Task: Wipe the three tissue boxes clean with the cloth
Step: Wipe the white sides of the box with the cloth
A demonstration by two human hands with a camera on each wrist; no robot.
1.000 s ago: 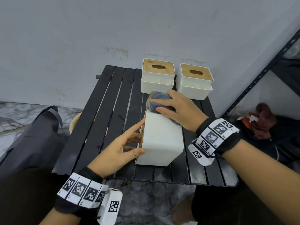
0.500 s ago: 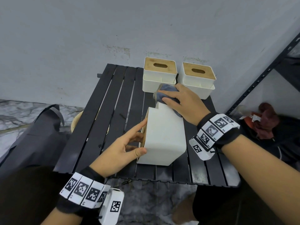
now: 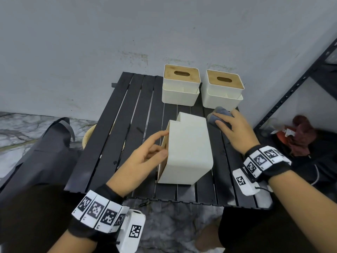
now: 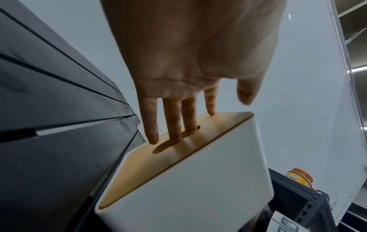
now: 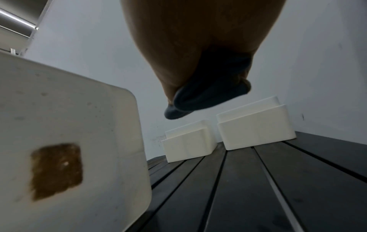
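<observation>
Slatted table (image 3: 116,136): left hand (image 3: 142,159) fingers straight, bracing tipped tissue box (image 3: 187,152); right hand (image 3: 235,132) clutches cloth (image 3: 218,114) beside it. Brace firmly while wiping.

Left hand (image 3: 140,161): extended toward 1 o'clock, palm turned sideways, fingers (image 4: 172,119) straight, tips laid against a box lid (image 4: 168,157), two entering its slot. Right hand (image 3: 235,132): extended toward 11 o'clock, fingers curled over a wadded cloth (image 3: 218,114). Both wrists are banded with marker-printed cuffs.

Storage corner, stained grey wall (image 3: 109,33), black metal shelving (image 3: 299,79), marble floor (image 3: 27,128)
</observation>
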